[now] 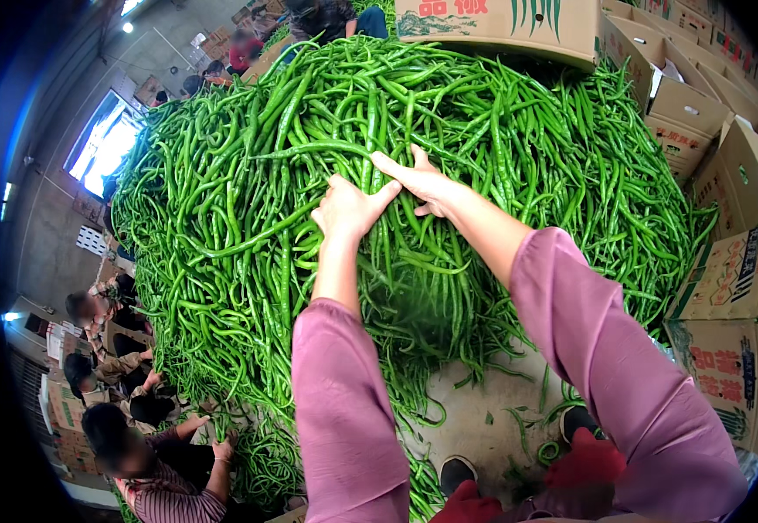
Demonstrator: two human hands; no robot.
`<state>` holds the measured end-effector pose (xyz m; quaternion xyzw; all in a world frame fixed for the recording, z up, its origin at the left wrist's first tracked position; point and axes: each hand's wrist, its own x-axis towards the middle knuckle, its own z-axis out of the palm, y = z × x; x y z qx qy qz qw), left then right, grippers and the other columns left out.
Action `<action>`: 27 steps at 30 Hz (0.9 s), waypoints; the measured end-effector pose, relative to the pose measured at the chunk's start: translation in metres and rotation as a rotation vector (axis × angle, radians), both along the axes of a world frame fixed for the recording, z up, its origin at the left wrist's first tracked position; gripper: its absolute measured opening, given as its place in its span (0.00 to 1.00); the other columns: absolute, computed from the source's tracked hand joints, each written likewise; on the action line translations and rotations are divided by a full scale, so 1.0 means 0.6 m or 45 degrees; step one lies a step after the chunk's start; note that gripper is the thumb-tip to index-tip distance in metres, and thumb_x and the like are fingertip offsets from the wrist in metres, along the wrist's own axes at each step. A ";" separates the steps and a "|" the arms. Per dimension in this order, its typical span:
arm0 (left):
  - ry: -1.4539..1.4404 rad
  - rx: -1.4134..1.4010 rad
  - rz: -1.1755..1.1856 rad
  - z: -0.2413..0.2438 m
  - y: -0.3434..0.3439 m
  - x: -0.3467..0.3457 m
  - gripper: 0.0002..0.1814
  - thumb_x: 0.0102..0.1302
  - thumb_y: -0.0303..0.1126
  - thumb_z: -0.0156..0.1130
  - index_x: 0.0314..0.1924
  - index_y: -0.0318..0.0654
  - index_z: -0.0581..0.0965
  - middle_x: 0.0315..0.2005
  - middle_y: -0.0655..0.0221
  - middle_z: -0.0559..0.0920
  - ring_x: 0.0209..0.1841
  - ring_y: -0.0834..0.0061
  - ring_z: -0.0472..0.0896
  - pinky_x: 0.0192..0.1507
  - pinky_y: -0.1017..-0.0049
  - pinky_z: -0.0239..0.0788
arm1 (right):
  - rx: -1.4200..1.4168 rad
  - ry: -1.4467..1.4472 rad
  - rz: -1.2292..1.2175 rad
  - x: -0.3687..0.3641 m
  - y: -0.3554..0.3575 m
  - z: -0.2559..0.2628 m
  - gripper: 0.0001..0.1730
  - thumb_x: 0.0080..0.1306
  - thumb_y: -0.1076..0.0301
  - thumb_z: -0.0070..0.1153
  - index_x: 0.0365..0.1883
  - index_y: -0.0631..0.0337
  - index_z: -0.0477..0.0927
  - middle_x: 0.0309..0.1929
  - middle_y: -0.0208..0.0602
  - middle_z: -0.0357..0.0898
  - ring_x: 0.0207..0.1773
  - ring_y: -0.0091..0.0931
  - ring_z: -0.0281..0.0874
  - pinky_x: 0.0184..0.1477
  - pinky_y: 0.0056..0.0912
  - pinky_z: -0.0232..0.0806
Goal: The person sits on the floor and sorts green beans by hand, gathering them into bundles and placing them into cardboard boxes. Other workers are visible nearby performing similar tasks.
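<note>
A huge heap of long green chili peppers [235, 196] rises before me. My left hand [347, 208] rests on the peppers near the middle, back of the hand up, thumb stretched to the right. My right hand [423, 181] reaches in just beside it, and the thumbs almost meet. Several peppers run between and beneath both hands; most fingertips are hidden, so whether they grip is unclear. One long curved pepper [316, 150] lies across the heap, its right end by my right thumb. Below my hands, a hollow [411, 307] in the heap looks blurred.
Printed cardboard cartons [712, 379] line the right side, with open ones [686, 104] behind. Another carton [496, 26] sits atop the heap's far edge. Co-workers sit along the left; one person [156, 464] holds peppers. Loose peppers lie on the concrete floor [483, 405] by my shoes.
</note>
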<state>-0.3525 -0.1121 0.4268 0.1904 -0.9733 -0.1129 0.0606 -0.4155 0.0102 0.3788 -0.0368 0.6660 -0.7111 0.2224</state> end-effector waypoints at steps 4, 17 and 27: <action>0.268 -0.118 0.086 -0.044 0.023 -0.002 0.47 0.50 0.54 0.69 0.58 0.24 0.63 0.45 0.49 0.81 0.50 0.54 0.81 0.57 0.59 0.62 | -0.269 0.027 -0.059 0.025 -0.036 -0.010 0.68 0.52 0.36 0.66 0.76 0.56 0.35 0.73 0.56 0.49 0.74 0.46 0.50 0.68 0.58 0.47; 0.697 0.224 -0.179 -0.196 0.086 0.191 0.36 0.54 0.32 0.63 0.59 0.19 0.62 0.42 0.47 0.80 0.43 0.48 0.78 0.53 0.55 0.60 | -0.388 0.299 -0.146 0.254 0.046 -0.118 0.49 0.62 0.66 0.64 0.72 0.67 0.47 0.63 0.50 0.64 0.63 0.30 0.68 0.60 0.32 0.66; 0.093 0.705 -0.303 -0.453 0.191 0.458 0.48 0.50 0.36 0.73 0.67 0.30 0.57 0.54 0.48 0.70 0.56 0.47 0.71 0.55 0.61 0.68 | 0.667 0.377 -0.019 0.520 0.265 -0.436 0.31 0.62 0.61 0.61 0.57 0.71 0.67 0.55 0.55 0.69 0.60 0.40 0.70 0.58 0.36 0.67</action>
